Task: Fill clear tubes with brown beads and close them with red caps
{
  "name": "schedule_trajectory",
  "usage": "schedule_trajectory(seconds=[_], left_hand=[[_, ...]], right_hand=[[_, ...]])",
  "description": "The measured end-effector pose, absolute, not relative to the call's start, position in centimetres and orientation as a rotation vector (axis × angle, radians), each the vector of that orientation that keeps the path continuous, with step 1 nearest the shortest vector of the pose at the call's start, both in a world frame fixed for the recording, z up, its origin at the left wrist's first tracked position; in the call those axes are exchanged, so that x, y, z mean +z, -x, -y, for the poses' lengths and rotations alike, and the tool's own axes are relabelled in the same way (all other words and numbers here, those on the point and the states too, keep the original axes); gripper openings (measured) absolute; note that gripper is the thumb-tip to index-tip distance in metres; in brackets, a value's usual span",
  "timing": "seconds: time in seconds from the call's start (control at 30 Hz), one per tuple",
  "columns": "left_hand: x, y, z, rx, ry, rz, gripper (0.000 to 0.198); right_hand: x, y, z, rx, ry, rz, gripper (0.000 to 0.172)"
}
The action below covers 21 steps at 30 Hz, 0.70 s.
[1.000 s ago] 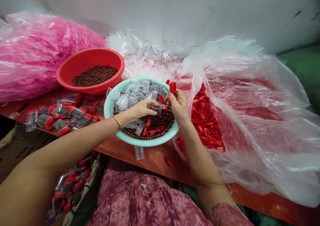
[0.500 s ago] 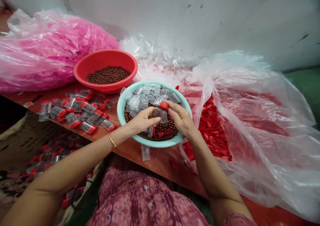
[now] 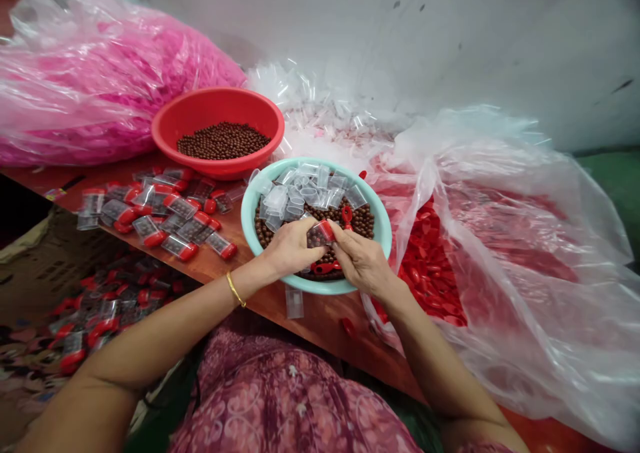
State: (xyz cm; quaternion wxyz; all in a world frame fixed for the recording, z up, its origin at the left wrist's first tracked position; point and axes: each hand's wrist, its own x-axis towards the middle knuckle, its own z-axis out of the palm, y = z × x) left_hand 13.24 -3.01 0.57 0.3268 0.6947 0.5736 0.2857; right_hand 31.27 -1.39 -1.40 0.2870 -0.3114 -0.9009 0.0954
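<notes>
My left hand (image 3: 289, 247) is closed around a small clear plastic container (image 3: 317, 235) filled with brown balls. At its right end sits a red cap, and my right hand (image 3: 364, 261) pinches it between thumb and fingers. Both hands are over a light blue basin (image 3: 385, 234). Inside the basin, brown balls (image 3: 363, 221) lie beneath a heap of empty clear containers (image 3: 300, 191). A red spoon-shaped cap (image 3: 326, 267) rests on the balls near my wrists, and another red cap (image 3: 347, 214) lies farther back.
Filled, red-capped containers (image 3: 173, 223) are piled on the table at left, with more in a box (image 3: 35, 253) below. Behind stands a red basin (image 3: 165, 123) of brown balls. Plastic bags hold pink pieces (image 3: 125, 86), clear containers (image 3: 330, 116) and red caps (image 3: 430, 273).
The red cap and container have come together lower in my hands, the cap now at the container's end. A red cap on the balls behind has come into sight. The view has shifted slightly.
</notes>
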Motion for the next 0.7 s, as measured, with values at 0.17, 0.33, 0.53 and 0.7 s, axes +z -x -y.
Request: schedule_trajectory(seconds=[0.17, 0.33, 0.53, 0.7], left_hand=[[0.6, -13.3, 3.1, 0.768, -1.85, -1.409, 0.014], [1.3, -13.8, 3.4, 0.639, -2.065, -1.363, 0.014], [0.9, -13.2, 3.3, 0.511, -2.255, -1.402, 0.013], [0.4, -13.5, 3.2, 0.579, -2.368, -1.321, 0.014]], right_hand=[[-0.4, -31.9, 1.3, 0.433, 0.784, 2.374, 0.042], [1.2, -29.6, 1.1, 0.515, 0.978, 2.028, 0.046], [1.7, -26.9, 0.0, 0.997, 0.799, 2.116, 0.07], [2.0, -27.0, 0.1, 1.211, 0.779, 2.174, 0.06]])
